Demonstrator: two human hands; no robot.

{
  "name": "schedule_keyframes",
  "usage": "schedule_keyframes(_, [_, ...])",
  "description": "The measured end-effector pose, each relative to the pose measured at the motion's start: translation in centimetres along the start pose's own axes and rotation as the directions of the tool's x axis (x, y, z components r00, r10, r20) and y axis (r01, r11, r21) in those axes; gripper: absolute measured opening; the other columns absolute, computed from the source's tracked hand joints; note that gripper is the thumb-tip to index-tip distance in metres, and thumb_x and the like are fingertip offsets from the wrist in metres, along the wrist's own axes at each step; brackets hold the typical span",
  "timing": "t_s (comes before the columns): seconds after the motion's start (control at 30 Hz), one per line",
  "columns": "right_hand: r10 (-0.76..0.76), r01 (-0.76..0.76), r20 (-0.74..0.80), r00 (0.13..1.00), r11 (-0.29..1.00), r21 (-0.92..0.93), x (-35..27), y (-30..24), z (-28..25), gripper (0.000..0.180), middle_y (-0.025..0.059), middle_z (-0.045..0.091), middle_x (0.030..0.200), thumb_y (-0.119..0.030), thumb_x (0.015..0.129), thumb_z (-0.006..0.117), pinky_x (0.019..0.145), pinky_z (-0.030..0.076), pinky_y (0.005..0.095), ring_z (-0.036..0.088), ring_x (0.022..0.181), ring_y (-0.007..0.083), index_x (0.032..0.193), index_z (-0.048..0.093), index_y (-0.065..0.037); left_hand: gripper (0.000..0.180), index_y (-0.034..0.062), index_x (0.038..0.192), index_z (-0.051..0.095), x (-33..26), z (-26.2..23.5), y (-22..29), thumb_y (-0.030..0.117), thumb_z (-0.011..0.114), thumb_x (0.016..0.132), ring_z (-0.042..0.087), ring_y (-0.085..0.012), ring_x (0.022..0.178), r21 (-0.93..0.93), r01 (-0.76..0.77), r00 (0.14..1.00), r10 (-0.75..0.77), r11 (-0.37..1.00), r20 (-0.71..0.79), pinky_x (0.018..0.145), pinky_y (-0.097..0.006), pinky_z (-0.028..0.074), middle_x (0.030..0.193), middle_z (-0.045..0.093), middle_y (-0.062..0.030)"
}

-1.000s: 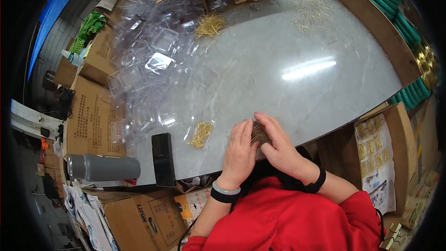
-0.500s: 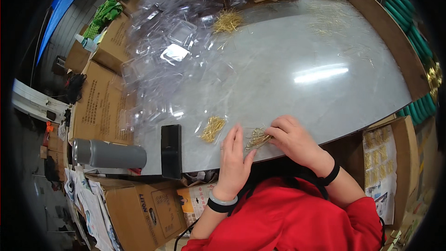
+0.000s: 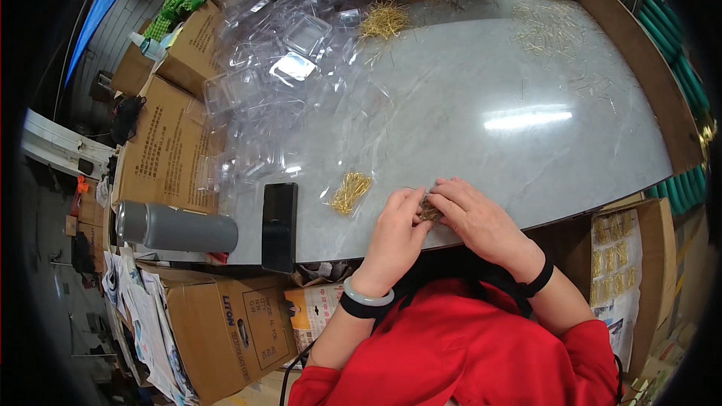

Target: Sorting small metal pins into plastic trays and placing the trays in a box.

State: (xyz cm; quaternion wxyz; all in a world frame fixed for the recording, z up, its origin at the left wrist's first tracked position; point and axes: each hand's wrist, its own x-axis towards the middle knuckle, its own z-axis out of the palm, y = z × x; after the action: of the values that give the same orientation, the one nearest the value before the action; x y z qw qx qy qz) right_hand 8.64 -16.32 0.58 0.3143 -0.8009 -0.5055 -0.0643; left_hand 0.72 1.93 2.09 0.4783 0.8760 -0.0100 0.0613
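Note:
At the near edge of the grey table (image 3: 444,120), my left hand (image 3: 394,234) and my right hand (image 3: 483,224) meet around a small bundle of thin wire pins (image 3: 429,211). Fingers of both hands are closed on it from either side and hide most of it. Just left of my left hand lies a packed heap of gold wire pins (image 3: 351,193), seemingly on clear plastic. A larger loose pile of gold pins (image 3: 383,20) sits at the far side, and scattered pins (image 3: 547,28) lie at the far right.
Clear plastic cases (image 3: 307,34) cover the table's left half. A black phone (image 3: 279,227) and a grey bottle (image 3: 188,227) lie near the front left. Cardboard boxes (image 3: 162,150) border the left, and a brown board (image 3: 639,60) edges the right.
My left hand has gone from flat and upright beside the pins to closed on them. Both hands have drawn together around the bundle. The view has shifted slightly.

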Motion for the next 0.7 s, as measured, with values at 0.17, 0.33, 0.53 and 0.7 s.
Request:
schedule_keyframes(0.17, [0.111,-0.122,0.056,0.992,0.960,0.254,0.1,0.0,-1.2,0.045,0.0147,0.057,0.128,-0.010,0.085,0.071,0.111,0.043,0.0424,0.053,0.128,0.0330,0.126,0.056,-0.001,0.056,-0.0036,0.133,0.055,-1.1,-0.6,0.5,-0.003,0.074,0.080,0.060,-0.0245,0.099,0.024,-0.033,0.996,0.035,0.999,-0.085,0.082,-0.034,0.054,0.124,0.054,-0.0147])
schedule_keyframes(0.33, [-0.040,0.038,0.024,0.999,0.996,0.079,-0.2,0.3,-1.9,0.049,0.0129,0.057,0.124,-0.009,0.077,0.078,0.104,0.045,0.0445,0.054,0.120,0.0358,0.121,0.058,-0.003,0.058,-0.0037,0.131,0.055,-0.6,-1.0,-0.4,0.001,0.078,0.078,0.057,-0.0254,0.099,0.246,0.006,0.998,0.010,0.969,-0.064,0.082,-0.034,0.052,0.125,0.052,-0.0149])
schedule_keyframes(0.53, [0.015,-0.015,0.003,1.000,0.990,0.141,-0.3,0.6,-1.5,0.047,0.0131,0.057,0.122,-0.008,0.074,0.079,0.099,0.047,0.0431,0.055,0.116,0.0344,0.116,0.059,-0.003,0.061,-0.0048,0.132,0.053,0.5,-0.9,0.4,0.007,0.079,0.078,0.058,-0.0310,0.101,0.242,0.041,0.998,-0.052,0.969,0.038,0.087,-0.037,0.050,0.125,0.052,-0.0173])
schedule_keyframes(0.7, [0.055,-0.049,-0.044,0.998,0.990,0.130,-0.4,0.3,-1.4,0.044,0.0137,0.056,0.122,-0.007,0.075,0.078,0.098,0.048,0.0428,0.056,0.115,0.0350,0.114,0.058,-0.003,0.063,-0.0043,0.141,0.047,0.5,-0.5,-0.3,0.012,0.074,0.086,0.042,-0.0430,0.138,0.408,-0.152,0.988,0.130,0.900,0.081,0.117,-0.052,0.029,0.146,0.045,-0.0253])
